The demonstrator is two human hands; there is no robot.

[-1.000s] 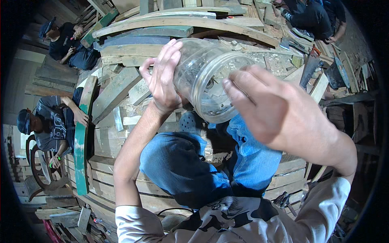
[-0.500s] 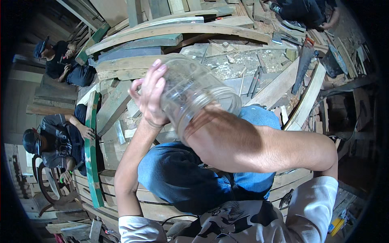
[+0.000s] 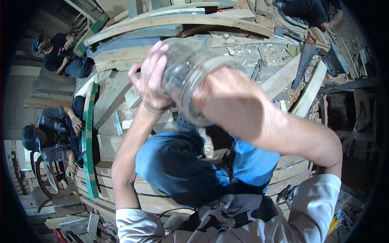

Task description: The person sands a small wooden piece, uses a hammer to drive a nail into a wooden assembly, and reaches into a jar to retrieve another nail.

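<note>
Above my knees, a large clear glass jar (image 3: 180, 67) is held tilted, its wide mouth facing me. My left hand (image 3: 153, 79) is closed around the jar's left side, fingers wrapped over the glass. My right hand (image 3: 219, 87) reaches into the jar's mouth, with the wrist by the rim. Its fingers are hidden inside the jar and smeared by motion, so what they hold, if anything, does not show. Below the jar are my knees in blue jeans (image 3: 170, 162).
Long curved planks (image 3: 182, 22) lie beyond the jar. A handsaw (image 3: 304, 65) and a hatchet (image 3: 278, 32) rest at the far right. One person (image 3: 56, 129) at the left sits beside a green board (image 3: 88, 141). Others sit at the far left and far right.
The jar has moved away from my body and turned, so its mouth now faces more toward me. My right forearm has swung with it, its wrist still at the mouth.
</note>
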